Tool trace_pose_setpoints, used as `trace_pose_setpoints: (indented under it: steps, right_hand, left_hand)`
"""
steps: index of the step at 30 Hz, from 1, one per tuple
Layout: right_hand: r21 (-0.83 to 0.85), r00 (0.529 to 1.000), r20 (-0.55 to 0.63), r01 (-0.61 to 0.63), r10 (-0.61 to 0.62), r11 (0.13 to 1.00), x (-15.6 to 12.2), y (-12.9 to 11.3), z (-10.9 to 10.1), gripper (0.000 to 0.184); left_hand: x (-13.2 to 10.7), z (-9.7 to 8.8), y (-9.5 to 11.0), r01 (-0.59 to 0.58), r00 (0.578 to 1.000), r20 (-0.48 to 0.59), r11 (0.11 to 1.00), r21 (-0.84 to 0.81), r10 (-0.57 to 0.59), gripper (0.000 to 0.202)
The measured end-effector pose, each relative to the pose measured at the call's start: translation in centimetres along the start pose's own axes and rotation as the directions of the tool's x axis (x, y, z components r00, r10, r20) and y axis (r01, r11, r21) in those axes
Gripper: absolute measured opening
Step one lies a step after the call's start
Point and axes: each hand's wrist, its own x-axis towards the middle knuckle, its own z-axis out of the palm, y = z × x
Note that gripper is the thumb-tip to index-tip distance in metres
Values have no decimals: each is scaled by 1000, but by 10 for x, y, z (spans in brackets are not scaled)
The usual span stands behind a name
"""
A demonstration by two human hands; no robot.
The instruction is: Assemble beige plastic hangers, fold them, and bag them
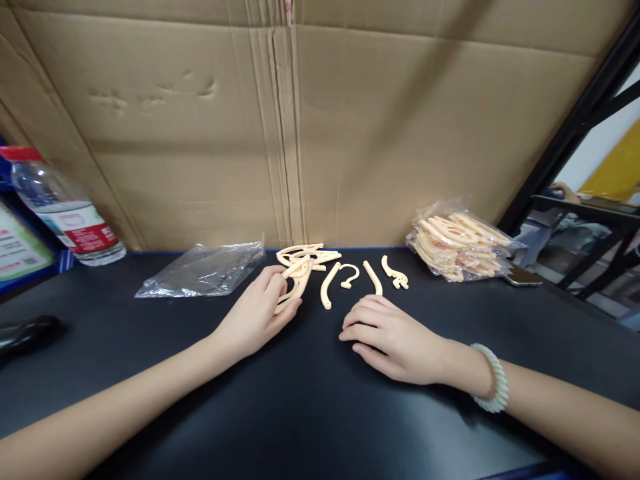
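Note:
My left hand is closed on a cream plastic folding hanger, tilted up off the table. Just behind it lie several more cream hangers in a loose pile. My right hand rests on the table with its fingers apart, and I see nothing in it. A curved hanger arm lies just beyond its knuckles, its near end hidden. Between the hands are another curved arm and a loose hanger hook. Small cream connecting pieces lie farther right.
A crumpled clear plastic bag lies at the back left. At the back right is a clear bag packed with hangers, beside a phone. A bottle and a black object are far left. Cardboard walls the back.

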Motion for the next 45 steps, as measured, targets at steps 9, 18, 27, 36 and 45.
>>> trace_pose_setpoints:
  steps: [9,18,27,36,45]
  right_hand:
    - [25,999,-23,-22,22,999,2,0,0,21]
    - [11,1000,-18,-22,22,1000,2,0,0,21]
    - [52,972,-209,-99,108,994,0,7,3,16]
    - [107,935,-286,-186,209,977,1,6,3,16]
    - [169,962,-185,-171,202,971,0,3,3,14]
  left_hand:
    - [-4,-10,19,-320,946,-64,946,-42,317,10]
    - [-11,-15,25,-504,840,-288,858,-100,460,26]
    - [-10,-14,29,-811,442,-475,566,151,761,15]
    - [-8,-19,47,-627,768,35,762,-164,639,41]
    - [-22,-19,71,-434,855,269,895,-97,444,21]
